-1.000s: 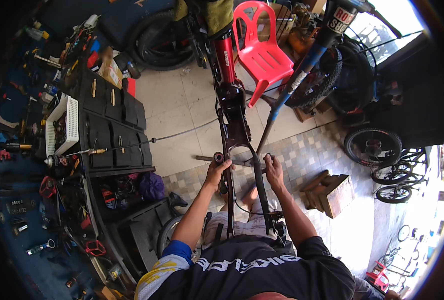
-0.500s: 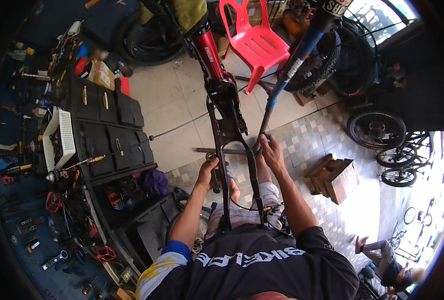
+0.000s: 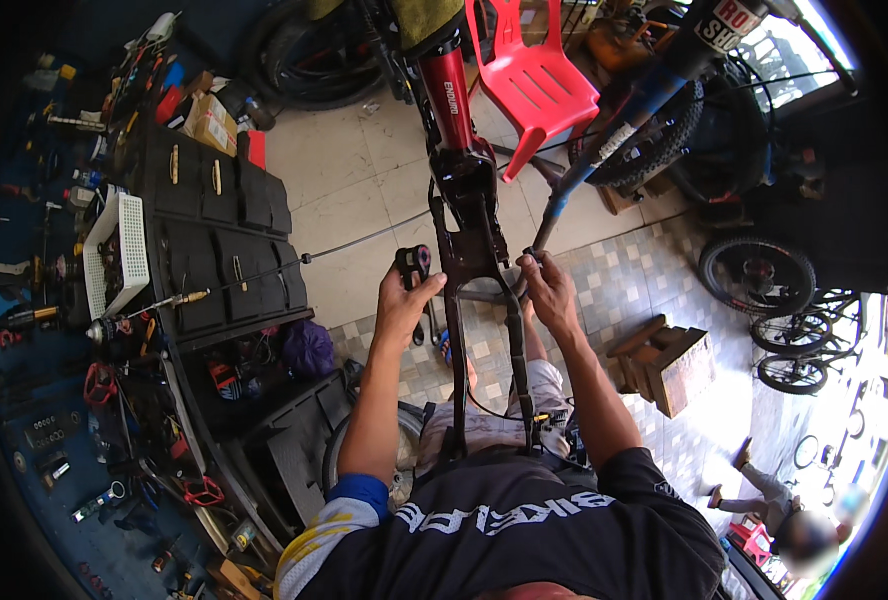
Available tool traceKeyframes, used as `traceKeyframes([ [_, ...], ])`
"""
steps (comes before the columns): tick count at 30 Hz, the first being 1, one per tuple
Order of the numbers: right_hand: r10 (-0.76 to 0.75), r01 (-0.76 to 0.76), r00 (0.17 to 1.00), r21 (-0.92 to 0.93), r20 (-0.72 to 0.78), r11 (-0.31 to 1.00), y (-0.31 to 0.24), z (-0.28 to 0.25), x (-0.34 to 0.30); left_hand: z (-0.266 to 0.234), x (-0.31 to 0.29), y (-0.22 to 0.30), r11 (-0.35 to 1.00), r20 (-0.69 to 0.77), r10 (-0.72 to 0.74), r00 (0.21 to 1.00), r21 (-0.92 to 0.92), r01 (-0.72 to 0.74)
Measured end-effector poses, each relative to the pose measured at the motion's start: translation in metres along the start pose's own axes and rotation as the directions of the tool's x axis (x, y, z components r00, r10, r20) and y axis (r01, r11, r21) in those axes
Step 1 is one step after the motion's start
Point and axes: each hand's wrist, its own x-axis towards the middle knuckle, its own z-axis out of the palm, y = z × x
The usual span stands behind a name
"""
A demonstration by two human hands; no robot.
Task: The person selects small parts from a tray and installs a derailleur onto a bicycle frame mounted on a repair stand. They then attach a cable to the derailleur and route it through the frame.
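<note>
A dark maroon bicycle frame (image 3: 466, 180) with a red tube runs down the middle toward my body, its two rear arms apart. Left of it, my left hand (image 3: 404, 305) is closed around a black bicycle linkage piece (image 3: 414, 262) with round eyes. Its lower ends show below my fingers, and my thumb is at the frame's left arm. On the other side, my right hand (image 3: 549, 295) is closed beside the frame's right arm, thumb and fingertips pinched together. A small dark thing shows at those fingertips, too small to name.
A yellow-green cloth (image 3: 426, 22) wraps the frame's top. Beyond stand a red plastic chair (image 3: 536, 85) and a blue tube (image 3: 586, 165). Left is a black drawer cabinet (image 3: 224, 225) with a white basket (image 3: 122, 250); right, a wooden stool (image 3: 669, 368). A person (image 3: 779, 510) is at lower right.
My left hand has moved slightly away from my body and turned, bringing the linkage piece's wider end into view above the fingers. My right hand stays pinched, shifted slightly in the picture.
</note>
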Motion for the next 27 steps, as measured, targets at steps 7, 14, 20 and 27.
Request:
traceKeyframes([
  [7,0.009,-0.01,0.999,0.01,0.052,1.0,-0.019,0.011,0.005,0.031,0.018,0.017,0.994,0.025,-0.107,0.994,-0.011,0.107],
  [14,-0.014,0.022,0.995,-0.076,0.102,0.997,-0.021,0.003,0.006,0.029,0.032,0.006,0.987,0.093,-0.146,0.985,-0.06,0.152],
  [20,0.021,0.022,0.987,-0.263,0.156,0.965,-0.044,-0.003,0.018,0.034,0.031,0.015,0.956,0.11,-0.236,0.965,-0.151,0.251],
  [27,0.002,0.064,0.981,-0.34,0.192,0.938,-0.051,-0.004,0.034,0.043,0.033,0.017,0.959,0.065,-0.214,0.975,-0.176,0.222],
])
